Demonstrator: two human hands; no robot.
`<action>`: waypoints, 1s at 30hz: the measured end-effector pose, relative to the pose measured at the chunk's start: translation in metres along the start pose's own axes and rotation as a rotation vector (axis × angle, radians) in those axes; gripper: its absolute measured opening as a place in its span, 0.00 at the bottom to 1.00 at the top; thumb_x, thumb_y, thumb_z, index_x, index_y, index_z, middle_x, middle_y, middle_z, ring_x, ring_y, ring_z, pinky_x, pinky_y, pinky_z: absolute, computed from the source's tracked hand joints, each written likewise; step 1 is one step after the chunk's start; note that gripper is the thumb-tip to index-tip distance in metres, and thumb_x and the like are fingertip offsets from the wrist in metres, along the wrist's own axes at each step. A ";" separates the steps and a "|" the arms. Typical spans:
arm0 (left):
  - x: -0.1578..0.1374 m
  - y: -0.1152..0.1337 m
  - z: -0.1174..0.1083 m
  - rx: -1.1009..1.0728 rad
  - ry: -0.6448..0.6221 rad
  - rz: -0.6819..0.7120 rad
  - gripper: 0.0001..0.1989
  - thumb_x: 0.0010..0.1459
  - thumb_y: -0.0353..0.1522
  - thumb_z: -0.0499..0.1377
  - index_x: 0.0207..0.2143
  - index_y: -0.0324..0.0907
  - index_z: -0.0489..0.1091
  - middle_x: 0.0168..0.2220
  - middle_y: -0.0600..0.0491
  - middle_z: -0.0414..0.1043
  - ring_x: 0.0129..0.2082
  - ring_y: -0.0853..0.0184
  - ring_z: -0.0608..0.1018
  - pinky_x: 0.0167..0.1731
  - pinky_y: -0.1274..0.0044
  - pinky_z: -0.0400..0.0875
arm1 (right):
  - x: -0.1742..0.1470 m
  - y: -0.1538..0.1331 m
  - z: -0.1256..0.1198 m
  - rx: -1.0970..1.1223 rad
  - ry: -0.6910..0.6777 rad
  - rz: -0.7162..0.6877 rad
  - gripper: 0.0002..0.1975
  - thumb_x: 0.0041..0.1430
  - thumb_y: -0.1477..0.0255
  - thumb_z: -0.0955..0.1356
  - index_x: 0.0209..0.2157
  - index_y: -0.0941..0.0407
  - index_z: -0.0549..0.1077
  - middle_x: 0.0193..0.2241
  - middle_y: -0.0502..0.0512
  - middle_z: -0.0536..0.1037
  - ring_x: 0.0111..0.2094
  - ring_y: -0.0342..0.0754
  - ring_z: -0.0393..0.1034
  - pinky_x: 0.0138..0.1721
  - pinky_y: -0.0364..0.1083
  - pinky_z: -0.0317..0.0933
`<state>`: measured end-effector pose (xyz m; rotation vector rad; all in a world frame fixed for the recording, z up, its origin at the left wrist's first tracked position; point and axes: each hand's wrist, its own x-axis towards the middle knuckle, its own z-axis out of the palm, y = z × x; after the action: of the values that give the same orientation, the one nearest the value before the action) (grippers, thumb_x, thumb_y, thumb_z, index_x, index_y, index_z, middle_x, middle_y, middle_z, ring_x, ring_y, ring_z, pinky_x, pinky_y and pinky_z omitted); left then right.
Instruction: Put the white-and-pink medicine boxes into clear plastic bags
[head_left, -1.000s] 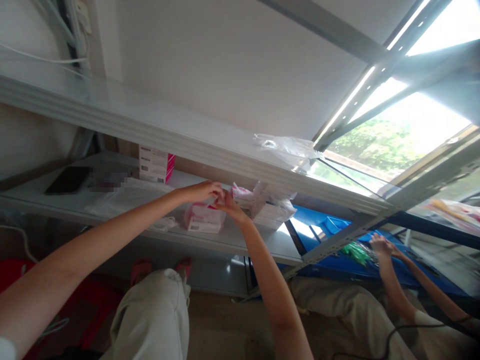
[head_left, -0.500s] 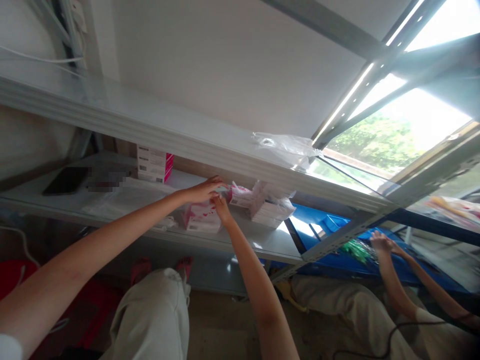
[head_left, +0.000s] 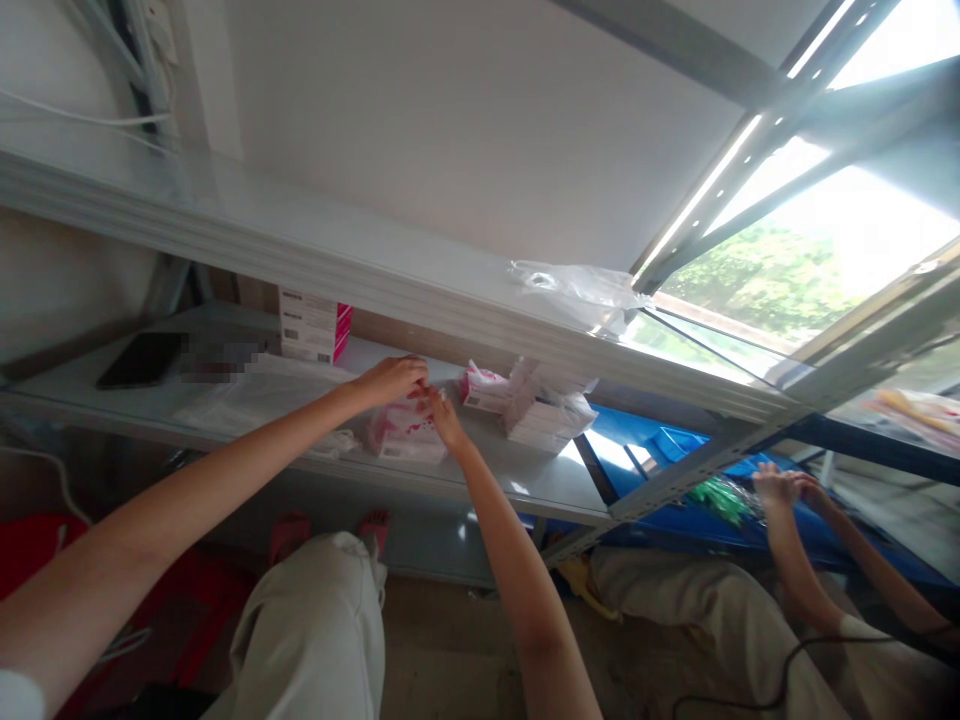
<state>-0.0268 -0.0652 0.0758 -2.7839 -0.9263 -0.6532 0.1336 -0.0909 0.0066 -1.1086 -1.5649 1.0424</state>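
Observation:
My left hand (head_left: 396,378) reaches over the shelf (head_left: 547,482) with its fingers curled closed. My right hand (head_left: 444,412) is just beside it, fingers pinched, and the fingertips of both nearly meet. Whatever they grip is too small or hidden to tell. Directly beneath them stands a pink-and-white box (head_left: 411,445), partly covered by my fingers. To the right are a smaller pink-and-white pack (head_left: 484,388) with a loose wrapper on top and a stack of white boxes (head_left: 549,420) in clear plastic.
Clear plastic bags (head_left: 262,395), a black phone-like slab (head_left: 142,360) and a tall white-and-pink box (head_left: 309,328) lie left on the shelf. An upper shelf edge (head_left: 375,285) overhangs, bearing a plastic bag (head_left: 577,285). At right, a co-worker's hands (head_left: 781,485) are over blue trays (head_left: 637,510).
My left hand has shifted slightly left and its fingers have curled in more. My right hand stays near the same spot above the pink-and-white box. The view has moved a little.

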 end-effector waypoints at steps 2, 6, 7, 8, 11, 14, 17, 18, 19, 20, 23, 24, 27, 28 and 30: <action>-0.001 -0.003 0.001 -0.016 -0.008 0.024 0.07 0.59 0.23 0.54 0.32 0.36 0.71 0.32 0.50 0.72 0.35 0.65 0.74 0.34 0.78 0.65 | -0.002 0.004 -0.002 0.012 0.022 -0.011 0.31 0.60 0.45 0.56 0.36 0.58 0.74 0.21 0.51 0.69 0.23 0.43 0.62 0.26 0.43 0.56; -0.007 -0.007 -0.001 -0.020 0.043 0.053 0.07 0.60 0.23 0.53 0.31 0.37 0.70 0.32 0.50 0.70 0.38 0.63 0.73 0.36 0.77 0.66 | -0.003 0.013 -0.010 0.055 0.108 -0.080 0.28 0.60 0.48 0.58 0.39 0.57 0.72 0.18 0.47 0.63 0.21 0.42 0.56 0.23 0.42 0.53; -0.010 -0.006 -0.002 -0.016 0.065 0.056 0.07 0.60 0.24 0.53 0.31 0.38 0.69 0.32 0.50 0.70 0.39 0.63 0.73 0.37 0.76 0.67 | -0.002 0.015 -0.011 0.057 0.112 -0.082 0.27 0.60 0.48 0.58 0.38 0.57 0.73 0.17 0.46 0.61 0.20 0.42 0.54 0.23 0.42 0.52; -0.012 -0.003 -0.002 -0.016 0.082 0.056 0.06 0.60 0.24 0.53 0.32 0.38 0.69 0.33 0.50 0.70 0.39 0.63 0.73 0.38 0.76 0.67 | -0.001 0.017 -0.012 0.054 0.108 -0.077 0.25 0.60 0.49 0.59 0.36 0.56 0.73 0.17 0.45 0.59 0.20 0.42 0.53 0.23 0.42 0.51; -0.019 0.008 0.006 -0.076 0.135 0.026 0.04 0.62 0.28 0.53 0.36 0.38 0.68 0.37 0.48 0.69 0.42 0.62 0.73 0.43 0.74 0.68 | 0.003 0.023 -0.011 0.045 0.098 -0.057 0.21 0.56 0.52 0.63 0.25 0.55 0.70 0.16 0.45 0.58 0.20 0.41 0.53 0.23 0.41 0.51; -0.024 0.020 0.030 -0.286 0.213 -0.057 0.18 0.59 0.38 0.59 0.49 0.37 0.64 0.49 0.42 0.67 0.50 0.58 0.71 0.50 0.69 0.66 | 0.006 0.025 -0.010 0.045 0.117 -0.046 0.20 0.54 0.53 0.64 0.20 0.55 0.64 0.16 0.46 0.60 0.21 0.41 0.54 0.24 0.41 0.51; -0.026 0.023 0.058 -0.534 0.124 -0.144 0.29 0.55 0.41 0.62 0.55 0.39 0.61 0.53 0.41 0.68 0.50 0.58 0.73 0.49 0.69 0.67 | 0.005 0.024 -0.010 0.042 0.134 -0.055 0.20 0.53 0.53 0.64 0.21 0.55 0.65 0.19 0.48 0.66 0.24 0.42 0.59 0.28 0.41 0.55; -0.026 0.022 0.064 -0.588 0.061 -0.178 0.24 0.55 0.41 0.61 0.52 0.40 0.64 0.49 0.44 0.71 0.47 0.59 0.75 0.47 0.71 0.68 | 0.004 0.023 -0.011 0.039 0.134 -0.060 0.20 0.52 0.53 0.64 0.21 0.55 0.66 0.20 0.49 0.67 0.25 0.42 0.61 0.29 0.41 0.56; -0.026 0.020 0.069 -0.633 0.005 -0.212 0.19 0.56 0.40 0.60 0.47 0.40 0.68 0.44 0.46 0.75 0.43 0.60 0.77 0.44 0.72 0.69 | 0.002 0.023 -0.012 0.033 0.130 -0.065 0.21 0.52 0.52 0.64 0.21 0.56 0.66 0.20 0.49 0.68 0.25 0.43 0.61 0.30 0.42 0.57; -0.026 0.018 0.072 -0.676 -0.029 -0.245 0.14 0.57 0.39 0.59 0.42 0.40 0.71 0.39 0.48 0.77 0.39 0.60 0.78 0.42 0.74 0.69 | 0.000 0.023 -0.014 0.024 0.124 -0.068 0.21 0.51 0.52 0.65 0.20 0.56 0.65 0.20 0.49 0.67 0.25 0.43 0.61 0.30 0.42 0.57; -0.026 0.011 0.072 -0.852 -0.013 -0.301 0.12 0.56 0.37 0.59 0.35 0.37 0.75 0.34 0.48 0.78 0.36 0.62 0.78 0.39 0.75 0.69 | -0.005 0.022 -0.021 -0.026 0.117 -0.058 0.23 0.48 0.50 0.67 0.17 0.56 0.65 0.16 0.48 0.63 0.22 0.42 0.58 0.28 0.42 0.55; -0.025 0.009 0.071 -0.923 0.003 -0.303 0.12 0.54 0.37 0.60 0.35 0.37 0.75 0.35 0.48 0.78 0.37 0.62 0.78 0.39 0.76 0.69 | -0.006 0.022 -0.023 -0.043 0.120 -0.054 0.23 0.48 0.50 0.68 0.16 0.56 0.65 0.16 0.47 0.63 0.22 0.42 0.57 0.27 0.42 0.55; -0.024 0.005 0.066 -1.101 -0.037 -0.345 0.13 0.49 0.37 0.63 0.34 0.37 0.76 0.35 0.48 0.78 0.36 0.62 0.77 0.37 0.76 0.69 | -0.006 0.020 -0.030 -0.065 0.099 -0.051 0.23 0.46 0.51 0.69 0.16 0.56 0.67 0.16 0.48 0.64 0.23 0.43 0.58 0.28 0.43 0.55; -0.024 0.004 0.065 -1.148 -0.065 -0.380 0.13 0.47 0.37 0.64 0.33 0.37 0.76 0.33 0.49 0.78 0.35 0.63 0.77 0.36 0.77 0.69 | -0.006 0.019 -0.032 -0.065 0.086 -0.052 0.22 0.46 0.52 0.69 0.16 0.56 0.67 0.16 0.49 0.65 0.23 0.43 0.58 0.28 0.43 0.55; -0.025 0.004 0.062 -1.240 -0.107 -0.447 0.13 0.47 0.38 0.64 0.32 0.38 0.76 0.32 0.50 0.77 0.33 0.64 0.76 0.34 0.78 0.68 | -0.005 0.017 -0.035 -0.064 0.048 -0.050 0.22 0.47 0.52 0.69 0.17 0.56 0.69 0.17 0.50 0.67 0.24 0.44 0.60 0.29 0.43 0.56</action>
<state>-0.0199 -0.0660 0.0088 -3.6341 -1.5892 -1.6060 0.1719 -0.0875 -0.0033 -1.1235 -1.5892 0.9317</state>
